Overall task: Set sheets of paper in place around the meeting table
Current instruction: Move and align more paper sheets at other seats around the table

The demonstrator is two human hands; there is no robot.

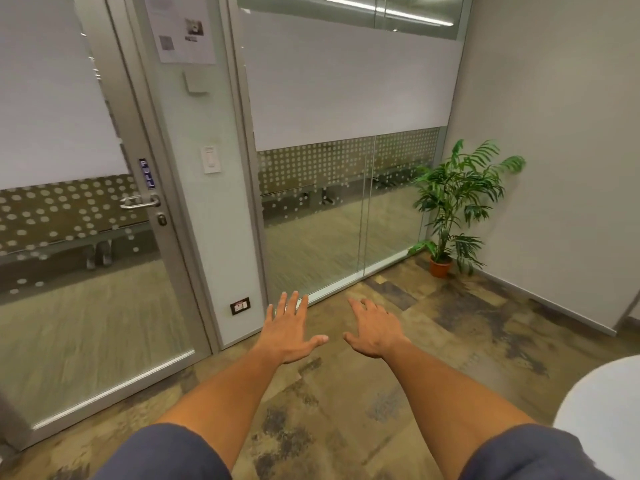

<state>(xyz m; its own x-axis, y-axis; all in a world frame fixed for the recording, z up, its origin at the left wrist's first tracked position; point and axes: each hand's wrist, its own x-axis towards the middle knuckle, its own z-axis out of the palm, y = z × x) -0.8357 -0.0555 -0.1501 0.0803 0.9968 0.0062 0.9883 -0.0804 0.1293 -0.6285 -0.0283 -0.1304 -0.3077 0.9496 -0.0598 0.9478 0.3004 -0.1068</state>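
Both hands, left hand [289, 336] and right hand [375, 332], are spread flat and empty above the mottled brown carpet floor [346, 410], left of the round white desk [602, 403]. No paper shows; sheets would likely be light, floppy, best pinched at an edge.

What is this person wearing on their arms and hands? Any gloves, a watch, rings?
Nothing on the hands: the left hand and right hand are bare, with no gloves, rings or watch visible. Both forearms are bare too. Short blue-grey sleeves cover the upper arms at the bottom edge of the view.
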